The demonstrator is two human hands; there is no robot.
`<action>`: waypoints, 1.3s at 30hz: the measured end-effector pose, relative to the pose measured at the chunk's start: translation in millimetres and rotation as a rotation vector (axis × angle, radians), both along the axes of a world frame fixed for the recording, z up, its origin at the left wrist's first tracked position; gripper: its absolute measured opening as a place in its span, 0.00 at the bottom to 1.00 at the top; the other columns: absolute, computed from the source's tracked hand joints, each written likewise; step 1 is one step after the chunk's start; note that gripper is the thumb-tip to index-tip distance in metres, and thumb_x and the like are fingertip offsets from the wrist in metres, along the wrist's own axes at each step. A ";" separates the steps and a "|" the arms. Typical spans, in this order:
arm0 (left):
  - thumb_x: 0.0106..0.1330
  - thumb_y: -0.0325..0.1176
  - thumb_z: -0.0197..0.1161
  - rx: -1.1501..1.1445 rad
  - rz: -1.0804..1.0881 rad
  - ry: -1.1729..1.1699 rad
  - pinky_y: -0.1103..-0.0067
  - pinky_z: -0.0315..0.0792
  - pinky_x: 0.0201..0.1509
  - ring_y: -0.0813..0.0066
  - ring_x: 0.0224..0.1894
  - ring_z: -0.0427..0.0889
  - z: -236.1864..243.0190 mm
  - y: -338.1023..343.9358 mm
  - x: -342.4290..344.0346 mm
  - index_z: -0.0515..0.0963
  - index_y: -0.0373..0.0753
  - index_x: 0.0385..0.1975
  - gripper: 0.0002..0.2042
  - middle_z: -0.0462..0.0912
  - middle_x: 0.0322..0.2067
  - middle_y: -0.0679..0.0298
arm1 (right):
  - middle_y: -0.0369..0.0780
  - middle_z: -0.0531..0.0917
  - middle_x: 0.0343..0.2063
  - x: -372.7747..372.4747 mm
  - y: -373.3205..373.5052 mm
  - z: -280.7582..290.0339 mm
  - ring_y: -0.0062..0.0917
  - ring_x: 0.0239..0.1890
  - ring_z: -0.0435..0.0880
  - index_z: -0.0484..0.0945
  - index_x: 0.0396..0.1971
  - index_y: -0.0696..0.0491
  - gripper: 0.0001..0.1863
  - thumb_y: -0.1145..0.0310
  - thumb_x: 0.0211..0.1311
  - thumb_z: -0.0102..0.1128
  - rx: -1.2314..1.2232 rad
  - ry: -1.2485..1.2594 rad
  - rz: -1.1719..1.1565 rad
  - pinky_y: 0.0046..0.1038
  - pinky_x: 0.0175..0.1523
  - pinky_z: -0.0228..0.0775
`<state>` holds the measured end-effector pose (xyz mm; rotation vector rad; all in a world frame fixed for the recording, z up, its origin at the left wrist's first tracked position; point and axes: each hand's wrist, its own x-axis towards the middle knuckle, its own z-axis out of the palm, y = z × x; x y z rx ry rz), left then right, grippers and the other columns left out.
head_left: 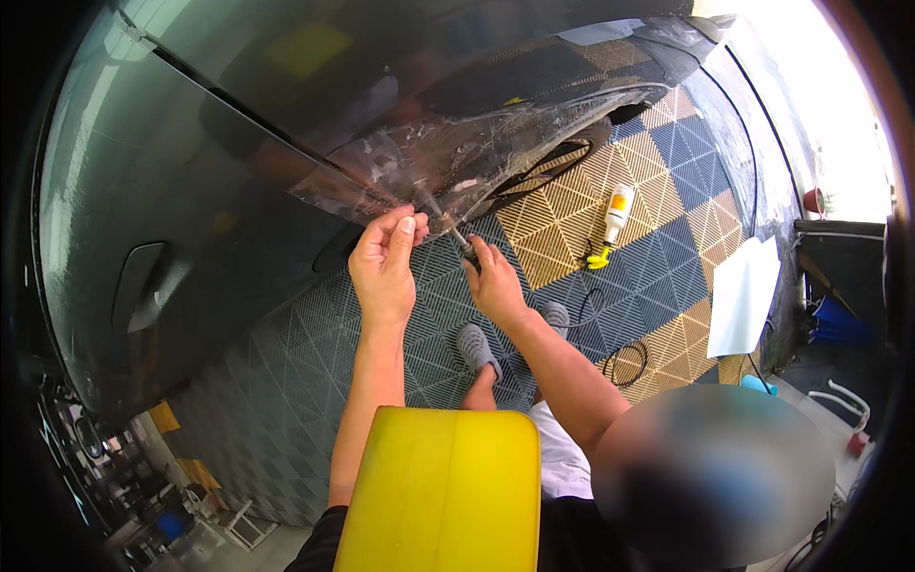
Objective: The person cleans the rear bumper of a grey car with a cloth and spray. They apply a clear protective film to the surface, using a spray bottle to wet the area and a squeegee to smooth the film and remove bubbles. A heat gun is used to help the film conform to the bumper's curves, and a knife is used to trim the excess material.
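Grey and yellow grid floor tiles [610,191] lie under bright daylight [839,114].

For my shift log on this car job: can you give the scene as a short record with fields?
setting: dark car body above a grey and yellow tiled floor
left hand: pinches the edge of clear film on the car
right hand: grips a small tool at the film
nearby: spray bottle, white sheet, yellow stool

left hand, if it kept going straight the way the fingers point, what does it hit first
The left hand points up toward the clear film that it pinches at the edge, so it would likely meet that film first, then the dark car body behind it, though depth is hard to judge.
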<state>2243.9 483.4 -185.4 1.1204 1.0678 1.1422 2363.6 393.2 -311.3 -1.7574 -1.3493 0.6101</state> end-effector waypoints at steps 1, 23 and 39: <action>0.70 0.27 0.61 0.004 0.015 0.013 0.77 0.79 0.47 0.74 0.38 0.84 -0.1 -0.4 1.0 0.80 0.30 0.46 0.09 0.86 0.37 0.57 | 0.50 0.76 0.36 3.6 -0.2 -1.5 0.47 0.35 0.79 0.64 0.61 0.55 0.26 0.71 0.64 0.60 -0.025 0.001 0.050 0.43 0.39 0.74; 0.70 0.35 0.64 -0.053 0.183 0.167 0.81 0.77 0.40 0.79 0.33 0.83 -14.8 19.5 3.1 0.82 0.33 0.37 0.10 0.86 0.32 0.61 | 0.53 0.83 0.37 120.3 -98.1 64.2 0.48 0.41 0.84 0.66 0.60 0.57 0.24 0.65 0.67 0.57 -0.569 0.073 0.370 0.42 0.46 0.76; 0.70 0.36 0.64 0.045 0.140 0.200 0.83 0.74 0.39 0.82 0.34 0.82 -20.8 26.8 8.5 0.82 0.34 0.35 0.10 0.85 0.31 0.64 | 0.52 0.85 0.38 113.2 -126.1 -22.0 0.44 0.42 0.85 0.71 0.55 0.59 0.26 0.63 0.60 0.64 -0.969 -0.131 0.357 0.39 0.47 0.75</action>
